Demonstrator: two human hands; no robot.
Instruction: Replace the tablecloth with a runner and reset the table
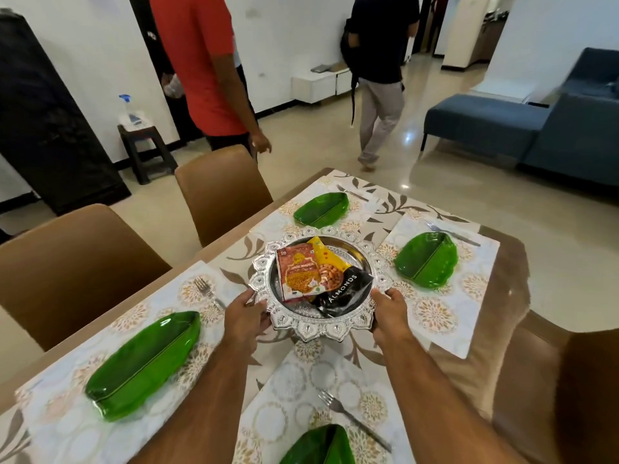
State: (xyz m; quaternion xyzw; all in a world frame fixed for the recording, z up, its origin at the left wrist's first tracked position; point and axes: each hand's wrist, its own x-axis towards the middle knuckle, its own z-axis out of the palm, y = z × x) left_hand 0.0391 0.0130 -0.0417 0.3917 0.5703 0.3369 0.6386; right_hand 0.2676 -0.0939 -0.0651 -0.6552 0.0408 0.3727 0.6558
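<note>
**Silver tray held at table centre**

Silver tray point(321, 324) sits mid-table on the leaf-print runner point(398, 202), holding three snack packets: red point(298, 272), yellow point(330, 262), black almonds packet point(345, 291). Left hand point(246, 318) and right hand point(390, 313) grip opposite rims, fingers curled. Green leaf plates point(144, 365) with forks point(207, 291) on placemats point(445, 316) ring the tray closely. Brown chairs point(222, 192) line the left edge.

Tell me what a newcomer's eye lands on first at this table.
First, the ornate silver tray at the table's centre, holding snack packets, gripped at its rim by the left hand and right hand. Next, four glossy green leaf-shaped plates on floral placemats around it, each with a fork.
</note>
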